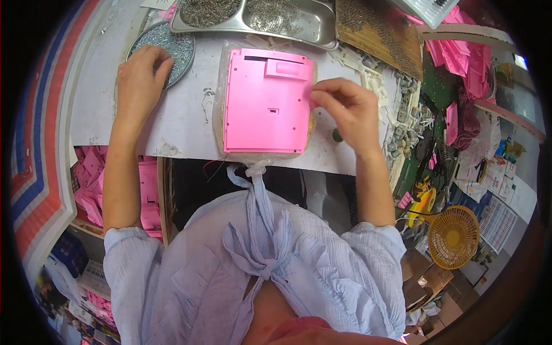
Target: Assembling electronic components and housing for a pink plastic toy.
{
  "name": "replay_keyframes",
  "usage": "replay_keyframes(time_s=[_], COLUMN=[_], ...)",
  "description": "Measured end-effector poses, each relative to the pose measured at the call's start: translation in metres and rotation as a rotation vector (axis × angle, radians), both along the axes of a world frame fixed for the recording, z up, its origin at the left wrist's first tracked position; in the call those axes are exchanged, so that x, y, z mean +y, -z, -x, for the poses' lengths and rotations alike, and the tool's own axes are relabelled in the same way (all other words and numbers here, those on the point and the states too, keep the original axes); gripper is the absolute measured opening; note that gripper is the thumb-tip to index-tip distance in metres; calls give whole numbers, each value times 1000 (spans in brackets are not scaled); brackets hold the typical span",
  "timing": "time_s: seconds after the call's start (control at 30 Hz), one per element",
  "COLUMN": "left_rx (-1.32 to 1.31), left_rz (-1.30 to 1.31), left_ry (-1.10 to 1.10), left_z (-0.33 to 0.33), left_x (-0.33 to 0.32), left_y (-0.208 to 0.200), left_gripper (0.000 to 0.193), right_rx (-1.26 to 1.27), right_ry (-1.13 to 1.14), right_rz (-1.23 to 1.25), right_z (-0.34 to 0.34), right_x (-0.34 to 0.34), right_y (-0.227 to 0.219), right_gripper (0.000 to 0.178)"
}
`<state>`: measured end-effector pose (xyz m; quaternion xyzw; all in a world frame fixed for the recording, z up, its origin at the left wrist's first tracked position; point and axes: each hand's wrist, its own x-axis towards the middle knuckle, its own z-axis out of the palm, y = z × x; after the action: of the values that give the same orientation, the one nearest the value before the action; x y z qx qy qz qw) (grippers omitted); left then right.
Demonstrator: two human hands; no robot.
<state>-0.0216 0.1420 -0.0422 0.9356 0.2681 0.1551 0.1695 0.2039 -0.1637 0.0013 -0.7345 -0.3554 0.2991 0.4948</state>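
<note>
A pink plastic casing lies flat on a padded, plastic-wrapped mat in front of me. Small holes dot its face, and a raised block sits near its far edge. My left hand reaches over a round metal dish of small silvery screws, fingers curled down at its near side. Whether a screw is between those fingertips I cannot make out. Beside the casing's right edge, my right hand has thumb and forefinger pinched together; anything in that pinch is too small to name.
A steel divided tray with heaps of small metal parts stands at the far edge. To its right lies a brown board strewn with screws. White and grey small parts line the right side. Pink pieces fill a drawer below left.
</note>
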Motion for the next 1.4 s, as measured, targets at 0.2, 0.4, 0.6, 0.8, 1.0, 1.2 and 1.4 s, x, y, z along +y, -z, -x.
replay_keyframes(time_s=[0.2,0.4,0.6,0.8,1.0,1.2,1.4], left_rx=[-101,-217,-238,-298,-322,-340,-389], left_rz=[-24,51,156,175,195,232,257], left_ry=[-25,-68,-49,-17,13,10,66], left_z=[-2,5,18,21,23,27,24], left_x=[-2,-13,-36,-55,-58,-61,-74], left_y=[-1,-5,-14,-23,-23,-23,-32], left_gripper=[15,17,12,9,9,9,9], right_rx=[-309,-168,-359,-250,-248,63,-469], right_ry=[-56,56,-62,2,-56,92,-44], right_rz=[0,3,27,5,94,-49,-57], right_z=[10,14,10,14,11,14,16], right_x=[-3,-3,3,-2,-1,-1,4], right_y=[1,5,-2,-3,-4,4,2], right_gripper=[12,12,11,12,14,11,8])
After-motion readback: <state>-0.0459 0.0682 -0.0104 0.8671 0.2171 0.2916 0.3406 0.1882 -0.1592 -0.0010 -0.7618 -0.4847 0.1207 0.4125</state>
